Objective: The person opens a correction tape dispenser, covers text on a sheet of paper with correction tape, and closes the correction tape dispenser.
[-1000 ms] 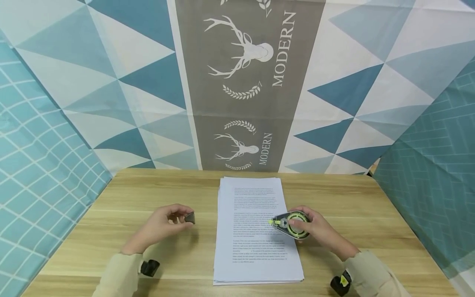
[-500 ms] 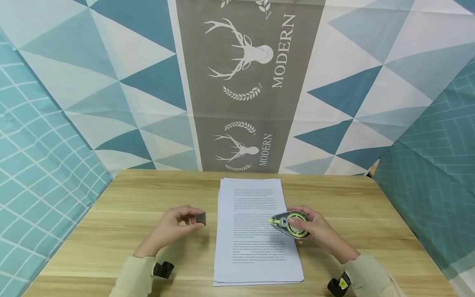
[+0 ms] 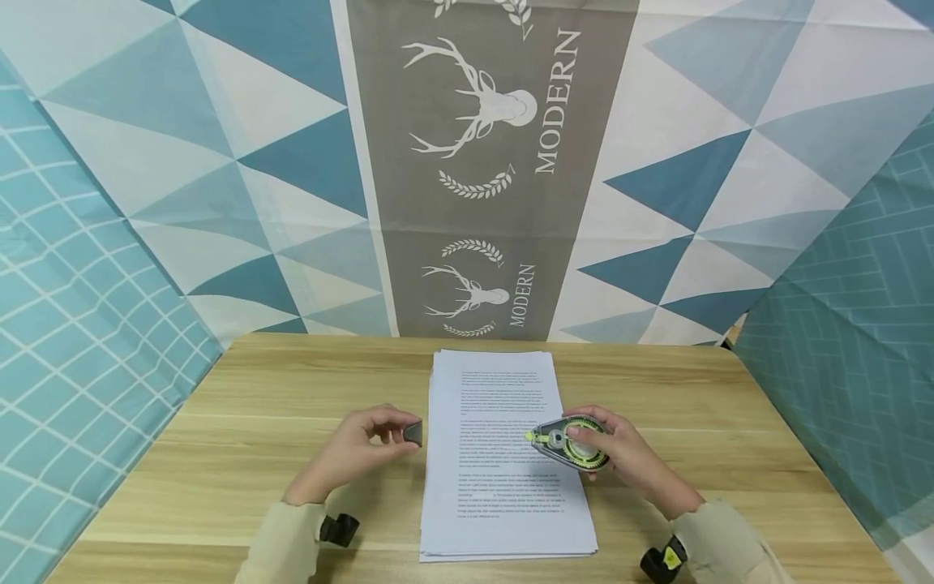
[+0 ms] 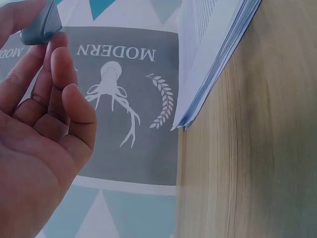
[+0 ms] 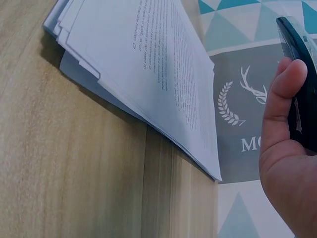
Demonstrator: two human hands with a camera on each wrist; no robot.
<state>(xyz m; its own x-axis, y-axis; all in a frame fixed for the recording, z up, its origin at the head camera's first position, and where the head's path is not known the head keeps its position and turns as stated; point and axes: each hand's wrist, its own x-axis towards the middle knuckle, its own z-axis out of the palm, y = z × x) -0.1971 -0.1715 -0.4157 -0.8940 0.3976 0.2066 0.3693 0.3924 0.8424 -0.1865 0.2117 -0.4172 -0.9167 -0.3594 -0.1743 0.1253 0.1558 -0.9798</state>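
Observation:
My right hand [image 3: 616, 446] grips a correction tape dispenser [image 3: 572, 442], its thumb lying on the round window. The dispenser is dark and see-through with a yellow-green wheel, and its bare yellow-green tip points left over the printed page. In the right wrist view only the dark edge of the dispenser [image 5: 299, 44] shows. My left hand [image 3: 357, 446] pinches a small dark see-through cap [image 3: 413, 433] between thumb and fingertips, just left of the paper's edge. The left wrist view shows the cap [image 4: 43, 25] at the top, with the other fingers loosely curled below it.
A stack of printed sheets [image 3: 503, 535] lies in the middle of the wooden table [image 3: 292, 373], its edges slightly uneven. Patterned cloth [image 3: 467, 203] hangs behind the table and at both sides. Each wrist carries a small black camera [image 3: 339, 530].
The left hand has moved right with the cap, closer to the paper stack and the dispenser. The right hand and the dispenser have hardly moved.

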